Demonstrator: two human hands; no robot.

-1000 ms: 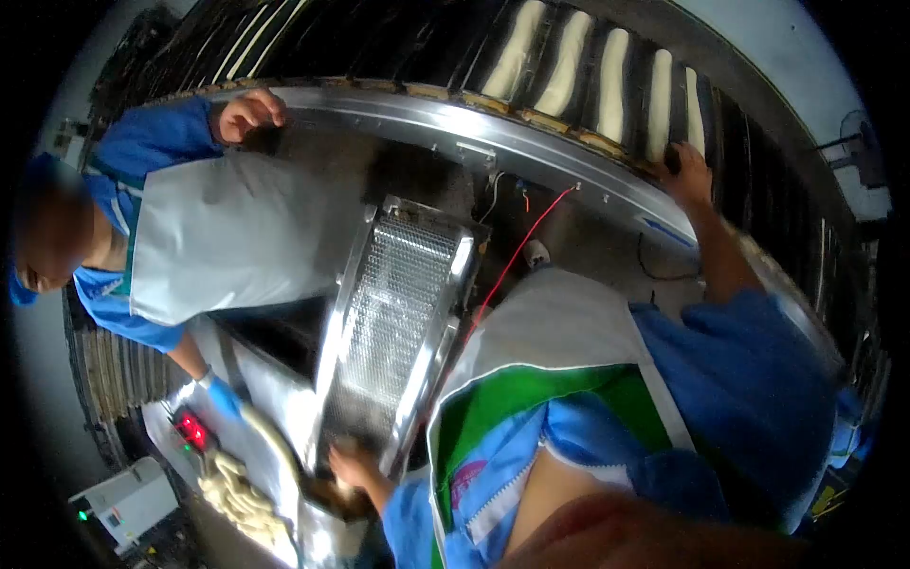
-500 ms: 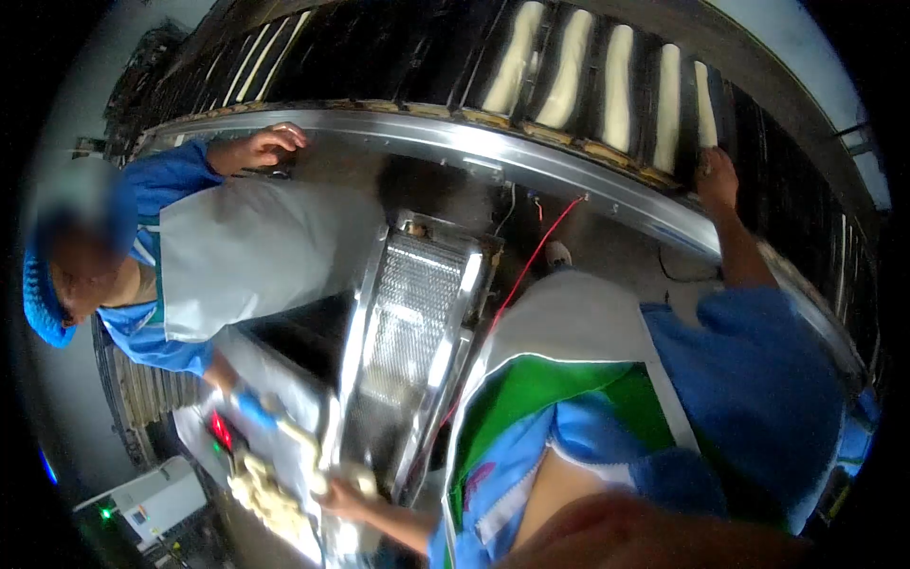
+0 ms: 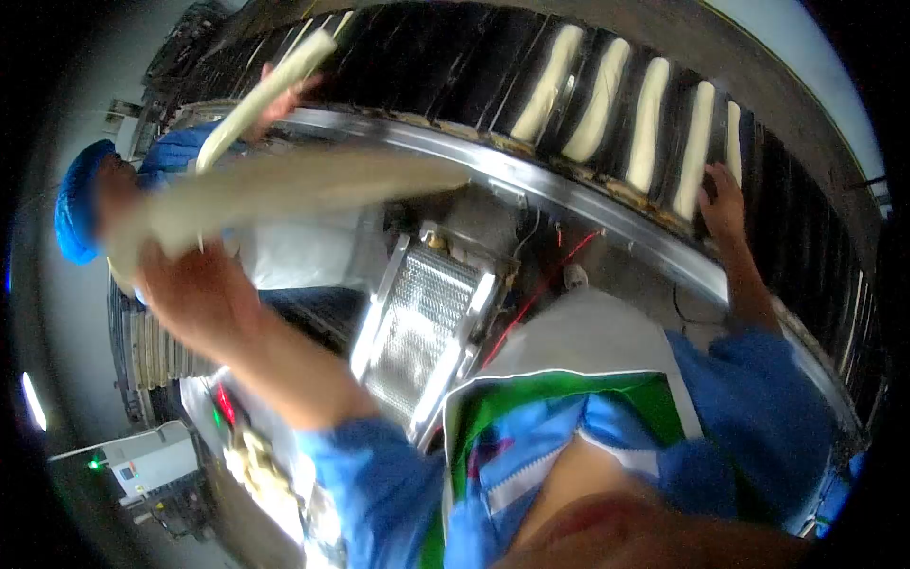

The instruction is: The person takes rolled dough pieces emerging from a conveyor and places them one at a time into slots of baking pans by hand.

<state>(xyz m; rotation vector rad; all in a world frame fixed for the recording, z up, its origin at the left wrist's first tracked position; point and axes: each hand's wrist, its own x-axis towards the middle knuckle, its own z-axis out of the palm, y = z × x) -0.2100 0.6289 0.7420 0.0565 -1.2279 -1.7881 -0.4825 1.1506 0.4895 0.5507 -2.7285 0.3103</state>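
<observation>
My left hand [image 3: 194,284] is raised at the left, closed around a long strip of pale dough [image 3: 313,185] that is smeared by motion. Another dough strip [image 3: 261,95] slants upward behind it, in front of a co-worker's hand [image 3: 284,100]; which hand holds it I cannot tell. At the right, my right hand [image 3: 725,204] rests on the dark slotted conveyor with fingers apart. Its fingertips are beside the lower part of one dough strip [image 3: 697,152] and just below a narrower one [image 3: 735,142]. Several more strips lie in neighbouring slots.
A metal rail [image 3: 455,147] edges the dark conveyor [image 3: 427,62]. Between me and the co-worker in a blue cap [image 3: 81,199] stands a metal-framed unit with a textured surface [image 3: 422,313]. Dough pieces [image 3: 251,460] are piled lower left, near a white control box [image 3: 156,465].
My left hand has risen from the dough pile, carrying a strip up and across. My right hand has shifted slightly down the conveyor's edge. The co-worker's hand has moved up over the rail.
</observation>
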